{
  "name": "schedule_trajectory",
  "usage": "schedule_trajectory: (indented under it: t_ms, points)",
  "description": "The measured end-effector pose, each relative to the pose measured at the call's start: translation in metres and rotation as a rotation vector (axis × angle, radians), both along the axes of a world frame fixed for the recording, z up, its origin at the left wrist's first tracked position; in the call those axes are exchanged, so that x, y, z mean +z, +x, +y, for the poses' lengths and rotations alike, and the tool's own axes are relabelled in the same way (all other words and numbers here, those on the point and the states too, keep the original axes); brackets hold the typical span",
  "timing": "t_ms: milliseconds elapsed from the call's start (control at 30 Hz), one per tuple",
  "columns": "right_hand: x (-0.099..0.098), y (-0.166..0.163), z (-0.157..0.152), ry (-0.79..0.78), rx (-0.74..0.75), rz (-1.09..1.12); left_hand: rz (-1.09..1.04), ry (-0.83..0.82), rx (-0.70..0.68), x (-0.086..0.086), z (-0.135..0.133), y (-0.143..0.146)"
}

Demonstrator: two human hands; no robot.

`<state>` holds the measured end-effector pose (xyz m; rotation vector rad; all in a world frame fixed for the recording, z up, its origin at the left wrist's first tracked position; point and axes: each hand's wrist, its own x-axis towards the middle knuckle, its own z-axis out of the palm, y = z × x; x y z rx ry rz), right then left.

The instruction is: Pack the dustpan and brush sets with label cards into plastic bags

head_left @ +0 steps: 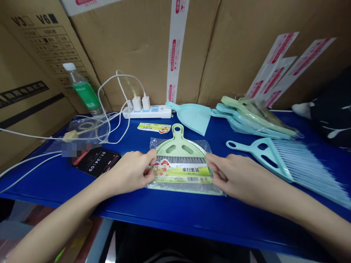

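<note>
Between my hands lies a green dustpan and brush set (178,148) in a clear plastic bag, its handle pointing away from me. A printed label card (181,171) with red mushrooms crosses its front, below the grey bristles. My left hand (137,168) pinches the bag's left edge with curled fingers. On the other side, my right hand (226,173) grips the right edge, fingers closed. Behind the set sit a loose light-blue dustpan (192,116) and a separate label card (155,127). A light-blue brush (270,157) rests beyond my right forearm.
Several bagged dustpan sets (255,115) are piled at the back right. A phone (95,160) lies left, near white cables (120,106), a power strip (149,112) and a water bottle (85,91). Cardboard boxes (142,47) wall the back of the blue table (170,213).
</note>
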<state>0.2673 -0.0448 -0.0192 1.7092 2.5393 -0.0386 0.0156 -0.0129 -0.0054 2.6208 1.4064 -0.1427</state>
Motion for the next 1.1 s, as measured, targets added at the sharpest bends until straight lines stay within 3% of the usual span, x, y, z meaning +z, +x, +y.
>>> schedule_trajectory:
  t_ms: [500, 767, 967, 1100]
  points:
    - [0.005, 0.004, 0.013, 0.027, -0.110, -0.020, -0.091, 0.032, -0.160, -0.003, -0.002, -0.004]
    - [0.003, 0.011, 0.024, 0.060, -0.265, -0.045, 0.076, 0.320, -0.105, -0.005, 0.004, -0.003]
    - [-0.009, 0.021, 0.032, 0.108, -0.199, 0.022, 0.101, 0.353, -0.196, -0.009, 0.004, -0.003]
    - [-0.011, 0.025, 0.037, 0.242, -0.145, 0.205, 0.049, 0.387, -0.226, -0.010, 0.003, -0.006]
